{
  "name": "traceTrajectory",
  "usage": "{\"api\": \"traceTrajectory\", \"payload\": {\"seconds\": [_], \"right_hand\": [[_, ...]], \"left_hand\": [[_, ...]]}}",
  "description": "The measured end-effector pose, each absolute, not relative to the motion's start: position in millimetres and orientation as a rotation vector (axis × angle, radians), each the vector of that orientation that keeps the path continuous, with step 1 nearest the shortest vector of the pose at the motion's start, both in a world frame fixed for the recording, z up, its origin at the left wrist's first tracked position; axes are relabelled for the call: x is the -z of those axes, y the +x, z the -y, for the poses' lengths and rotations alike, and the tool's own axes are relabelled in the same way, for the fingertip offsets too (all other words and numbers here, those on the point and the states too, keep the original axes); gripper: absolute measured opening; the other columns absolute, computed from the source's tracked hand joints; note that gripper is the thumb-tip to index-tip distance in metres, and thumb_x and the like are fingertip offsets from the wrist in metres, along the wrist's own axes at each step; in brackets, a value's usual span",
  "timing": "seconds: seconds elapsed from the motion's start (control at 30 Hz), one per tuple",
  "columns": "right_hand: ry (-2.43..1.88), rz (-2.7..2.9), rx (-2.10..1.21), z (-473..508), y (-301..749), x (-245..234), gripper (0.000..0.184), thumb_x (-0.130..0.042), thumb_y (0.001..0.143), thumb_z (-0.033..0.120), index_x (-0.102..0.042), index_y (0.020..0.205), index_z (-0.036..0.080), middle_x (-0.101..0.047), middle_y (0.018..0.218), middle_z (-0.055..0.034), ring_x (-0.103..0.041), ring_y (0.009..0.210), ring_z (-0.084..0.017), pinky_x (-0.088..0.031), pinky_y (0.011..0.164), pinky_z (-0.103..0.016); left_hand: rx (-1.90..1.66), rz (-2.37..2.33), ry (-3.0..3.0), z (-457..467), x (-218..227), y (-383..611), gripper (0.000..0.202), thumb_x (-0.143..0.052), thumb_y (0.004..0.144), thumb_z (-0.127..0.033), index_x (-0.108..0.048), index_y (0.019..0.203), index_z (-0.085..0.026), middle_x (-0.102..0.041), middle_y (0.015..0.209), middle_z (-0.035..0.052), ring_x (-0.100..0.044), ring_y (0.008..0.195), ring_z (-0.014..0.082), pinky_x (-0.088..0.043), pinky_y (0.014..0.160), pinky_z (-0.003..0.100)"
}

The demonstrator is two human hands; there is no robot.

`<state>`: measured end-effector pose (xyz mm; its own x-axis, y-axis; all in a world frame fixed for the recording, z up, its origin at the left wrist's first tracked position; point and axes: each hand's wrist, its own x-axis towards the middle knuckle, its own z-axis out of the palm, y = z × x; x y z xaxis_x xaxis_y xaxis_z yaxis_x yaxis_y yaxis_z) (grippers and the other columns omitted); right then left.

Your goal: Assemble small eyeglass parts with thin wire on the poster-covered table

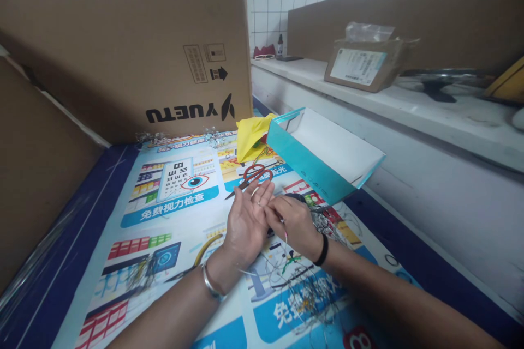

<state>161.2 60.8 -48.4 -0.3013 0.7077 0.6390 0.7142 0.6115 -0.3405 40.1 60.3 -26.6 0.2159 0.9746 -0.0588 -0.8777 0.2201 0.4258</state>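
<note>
My left hand [248, 223] lies palm up over the printed sheet, its fingers stretched out. A tiny pale speck shows near its fingers; I cannot tell what it is. Against those fingers my right hand [292, 223] pinches thumb and fingertips together, and whatever is between them is too small to make out. Red-handled scissors [256, 173] lie just beyond the left fingertips. A tool with a curved yellow handle [208, 247] is partly hidden behind my left wrist. Below my right hand spreads a tangle of thin wires or threads [309, 297].
An open turquoise box [305, 158] with a white inside stands tilted behind my right hand, beside a yellow cloth or bag [251, 136]. A large cardboard box [126, 54] walls off the back left. Along the right runs a white ledge [311, 71] bearing a taped parcel [368, 62].
</note>
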Motion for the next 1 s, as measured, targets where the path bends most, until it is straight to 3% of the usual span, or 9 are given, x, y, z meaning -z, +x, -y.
{"api": "traceTrajectory", "payload": {"seconds": [1.0], "right_hand": [[-1.15,2.048,0.049,-60.0,160.4,47.2,0.02,-0.045,0.087,0.021,-0.051,0.068,0.019,-0.055,0.066,-0.0024,-0.048,0.062,-0.013,-0.035,0.062,-0.026]], "left_hand": [[-1.366,-0.451,0.457,-55.0,24.4,46.5,0.041,-0.041,0.086,-0.053,-0.054,0.109,-0.021,-0.054,0.127,0.0096,-0.042,0.126,0.0218,-0.029,0.107,0.036]]}}
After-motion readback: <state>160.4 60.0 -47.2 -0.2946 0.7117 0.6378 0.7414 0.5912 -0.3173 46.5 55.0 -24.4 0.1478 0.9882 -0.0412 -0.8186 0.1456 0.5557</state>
